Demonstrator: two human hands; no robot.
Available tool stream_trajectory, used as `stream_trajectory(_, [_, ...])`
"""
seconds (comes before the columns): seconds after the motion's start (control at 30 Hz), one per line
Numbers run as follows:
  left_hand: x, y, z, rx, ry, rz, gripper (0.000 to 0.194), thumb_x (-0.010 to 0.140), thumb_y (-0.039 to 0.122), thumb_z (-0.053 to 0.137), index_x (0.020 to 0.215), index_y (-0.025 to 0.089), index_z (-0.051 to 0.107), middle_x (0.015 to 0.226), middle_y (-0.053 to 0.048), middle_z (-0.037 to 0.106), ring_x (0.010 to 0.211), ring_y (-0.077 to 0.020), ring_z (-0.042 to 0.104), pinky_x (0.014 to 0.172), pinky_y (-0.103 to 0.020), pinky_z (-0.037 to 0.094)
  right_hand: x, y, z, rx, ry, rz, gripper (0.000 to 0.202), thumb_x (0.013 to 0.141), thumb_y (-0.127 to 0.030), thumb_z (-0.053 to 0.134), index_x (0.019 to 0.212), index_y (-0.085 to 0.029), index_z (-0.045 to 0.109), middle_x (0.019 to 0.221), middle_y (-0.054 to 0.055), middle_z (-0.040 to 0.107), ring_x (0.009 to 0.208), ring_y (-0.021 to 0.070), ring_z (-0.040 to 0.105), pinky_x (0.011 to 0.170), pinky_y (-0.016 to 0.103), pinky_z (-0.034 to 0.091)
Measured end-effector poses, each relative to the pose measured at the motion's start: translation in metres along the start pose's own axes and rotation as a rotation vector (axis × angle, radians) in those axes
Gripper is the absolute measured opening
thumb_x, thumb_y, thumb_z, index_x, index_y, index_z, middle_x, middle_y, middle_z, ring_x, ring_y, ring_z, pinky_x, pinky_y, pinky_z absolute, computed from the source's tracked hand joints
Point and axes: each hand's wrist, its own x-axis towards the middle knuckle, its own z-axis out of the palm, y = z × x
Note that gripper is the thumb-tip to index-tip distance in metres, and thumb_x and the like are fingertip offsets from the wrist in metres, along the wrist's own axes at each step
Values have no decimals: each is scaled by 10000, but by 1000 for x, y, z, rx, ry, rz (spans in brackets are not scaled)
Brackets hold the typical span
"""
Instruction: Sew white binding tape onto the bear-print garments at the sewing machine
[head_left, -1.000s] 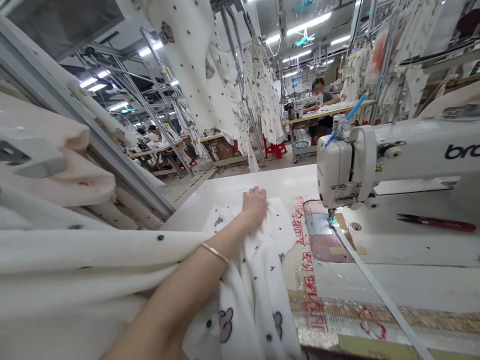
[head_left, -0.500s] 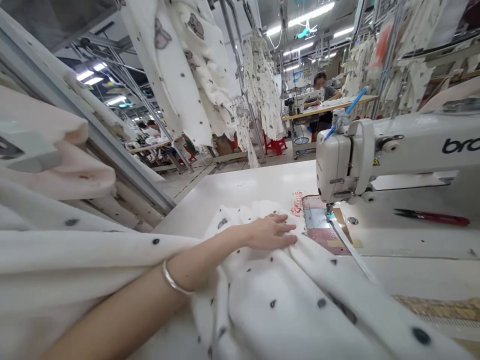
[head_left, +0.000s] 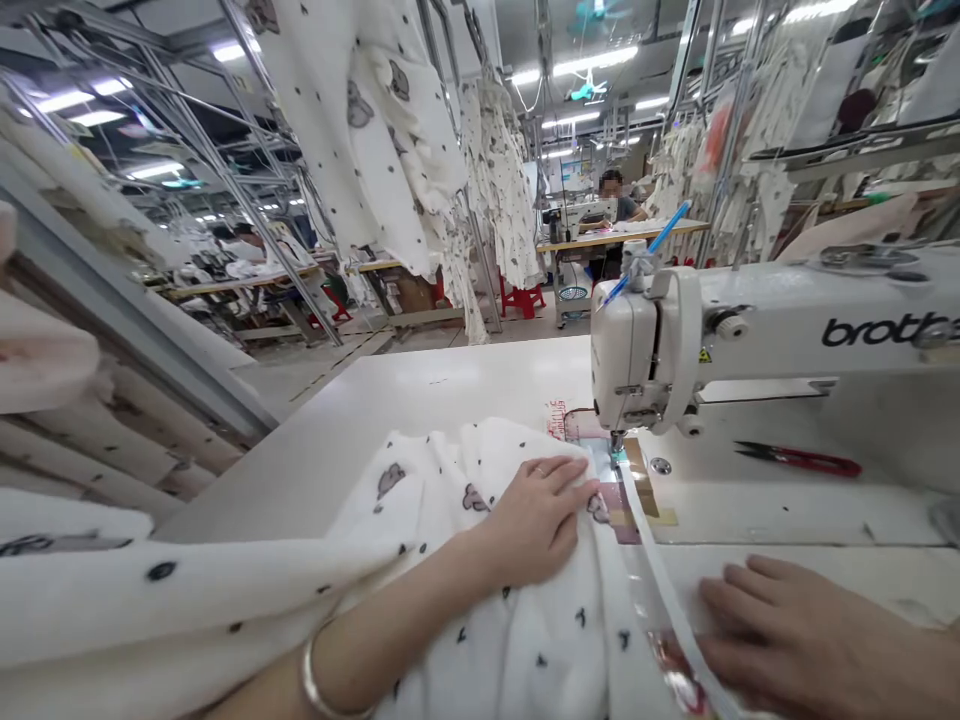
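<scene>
My left hand [head_left: 544, 520] lies on a white fleecy fabric [head_left: 442, 500] printed with small dark marks and grey animal heads. Its fingers stretch toward the fabric's right edge, just left of the needle area; a bracelet circles the wrist. A narrow white tape [head_left: 651, 540] runs from under the presser foot [head_left: 617, 450] of the sewing machine [head_left: 645, 350] toward the front edge. My right hand [head_left: 787, 630] is over the table to the right of this tape, slightly blurred. Its fingers are loosely extended, with the thumb side close to the tape.
Red-handled thread snips [head_left: 799, 459] lie on the machine bed. A blue pen [head_left: 649, 250] is stuck on the machine head. Printed garments [head_left: 397, 140] hang beyond the white table [head_left: 465, 385]. A metal rail [head_left: 142, 310] slants along the left. A person [head_left: 622, 200] sits at another machine.
My right hand has come into view at the lower right. The fabric's right part has been drawn left off the front, and my left hand now sits closer to the presser foot. The view has shifted right.
</scene>
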Motion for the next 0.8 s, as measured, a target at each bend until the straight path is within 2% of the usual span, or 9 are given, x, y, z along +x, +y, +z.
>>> stream_trajectory(0.07, [-1,6,-1,-14,11,31,466,822,170,368,1284,201,427,1369,-66,399,1228,-251,352,1014,-449,282,13,8,2,26,-70,-13,343,837,-246,534,1176,-255,474,922,20,535,734,183,500,608,320,421])
stream_trajectory(0.1, [-2,10,-2,-30,4,54,471,818,180,374,1287,202,421,1367,-70,401,1217,-262,359,1010,-464,279,18,15,2,53,-22,1,330,872,-254,488,1199,-237,446,965,39,528,772,187,503,631,319,421])
stream_trajectory(0.23, [1,27,-6,-119,-47,120,523,783,241,433,1298,165,385,1370,-85,381,1210,-261,355,1038,-453,245,29,41,-8,158,339,33,305,977,-300,284,1247,-184,366,1021,65,529,853,136,517,702,235,417])
stream_trajectory(0.33, [9,32,-5,-135,-47,53,570,759,288,469,1292,105,381,1339,-133,393,1207,-281,343,1044,-449,237,39,47,-19,124,439,10,340,984,-356,268,1256,-176,367,966,49,566,850,108,534,709,187,417])
stream_trajectory(0.47, [20,29,-1,-136,-41,-2,552,764,292,445,1280,99,401,1288,-135,430,1180,-284,356,1024,-446,257,51,40,-23,156,420,-28,310,969,-351,310,1100,-146,503,951,60,602,836,124,558,715,210,447])
stream_trajectory(0.53, [22,27,-1,-146,-35,-1,557,759,286,436,1282,99,397,1311,-133,406,1177,-282,354,1025,-447,250,53,35,-19,119,384,-18,278,960,-253,296,959,-168,561,872,27,620,739,127,564,648,232,454])
stream_trajectory(0.6, [25,24,-1,-152,-31,-6,567,741,291,443,1274,101,404,1324,-135,391,1172,-289,354,1024,-461,242,54,31,-14,47,353,-22,340,929,-148,249,877,-181,583,815,4,621,680,128,559,585,246,438])
stream_trajectory(0.7, [30,21,-2,-143,-55,-27,581,718,291,459,1268,109,409,1319,-137,396,1174,-309,350,1013,-489,245,56,31,-2,-22,346,-35,393,895,-87,204,884,-184,584,773,7,602,668,138,549,548,260,413])
stream_trajectory(0.8, [34,19,-2,-126,-97,-29,576,709,250,462,1263,107,399,1320,-145,398,1188,-313,348,1005,-497,254,59,36,13,5,412,9,381,914,-101,203,847,-194,566,720,2,571,623,136,516,519,262,387])
